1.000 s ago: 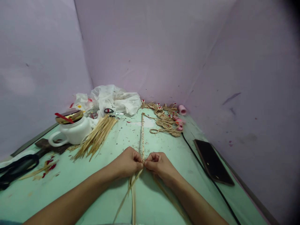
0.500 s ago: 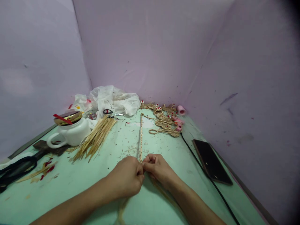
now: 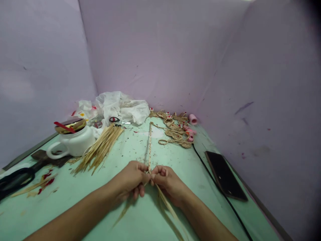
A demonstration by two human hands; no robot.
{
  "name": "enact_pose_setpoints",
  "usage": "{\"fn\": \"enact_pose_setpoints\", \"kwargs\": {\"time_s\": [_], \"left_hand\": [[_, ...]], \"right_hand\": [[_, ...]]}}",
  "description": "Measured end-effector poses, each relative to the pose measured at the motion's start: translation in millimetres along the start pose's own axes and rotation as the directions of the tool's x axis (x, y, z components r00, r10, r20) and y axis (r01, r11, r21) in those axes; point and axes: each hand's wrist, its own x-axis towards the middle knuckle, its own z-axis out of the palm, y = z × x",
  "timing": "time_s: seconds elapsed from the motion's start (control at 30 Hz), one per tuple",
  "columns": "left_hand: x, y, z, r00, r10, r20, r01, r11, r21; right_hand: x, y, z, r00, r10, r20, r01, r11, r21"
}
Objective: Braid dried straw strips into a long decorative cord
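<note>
Straw-coloured, thin plaited fibre braid [image 3: 149, 147] stretches over the pale-green tabletop [image 3: 187, 167], its near end pinched, I see, between bare left hand [image 3: 134, 179] and right hand [image 3: 167, 182]; plaiting seems current; next calls for evenly tensioned loose pale strands [image 3: 166, 203].

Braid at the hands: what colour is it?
The braid is pale straw-tan; it shows best in the head view.
</note>
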Motion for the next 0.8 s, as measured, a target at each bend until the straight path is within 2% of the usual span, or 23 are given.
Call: {"fn": "enact_pose_setpoints", "kwargs": {"time_s": [0.03,0.1,0.23,0.3,0.43,0.53,0.6,0.67,0.73,0.8], "left_hand": [[2,-2,0.5,0.998,-0.014,0.066,0.018,0.998,-0.059],[6,-6,0.3,0.995,-0.012,0.101,0.024,0.994,-0.111],[9,-9,-2.8,0.999,-0.034,0.013,0.034,0.999,0.015],[9,-9,-2.2,1.0,0.006,-0.016,-0.006,1.0,0.029],[12,-13,3.4,0.985,0.154,-0.083,-0.157,0.987,-0.03],[18,-23,5.9,0.97,0.23,-0.077,-0.23,0.973,0.01],[23,-30,6.1,0.957,0.288,-0.041,-0.286,0.956,0.063],[25,-34,5.7,0.947,0.32,0.0,-0.318,0.941,0.113],[25,-33,4.6,0.948,0.317,0.01,-0.314,0.935,0.165],[25,-30,2.5,0.951,0.309,0.01,-0.304,0.928,0.215]], "right_hand": [[1,1,0,1.0,-0.004,0.011,0.004,1.0,0.007],[3,2,-1,1.0,-0.007,0.02,0.008,1.0,-0.017],[4,1,0,0.998,-0.067,-0.007,0.065,0.98,-0.187],[1,1,-1,0.995,-0.098,-0.007,0.093,0.96,-0.265],[-6,-7,-10,0.995,-0.096,0.023,0.098,0.908,-0.407],[-1,-28,-24,0.968,-0.218,-0.123,0.111,0.817,-0.566],[15,-48,-36,0.929,-0.297,-0.221,0.096,0.769,-0.632],[42,-71,-48,0.911,-0.341,-0.231,0.097,0.723,-0.684],[80,-91,-58,0.905,-0.354,-0.238,0.062,0.661,-0.748],[124,-107,-64,0.879,-0.406,-0.248,0.01,0.538,-0.843]]}}
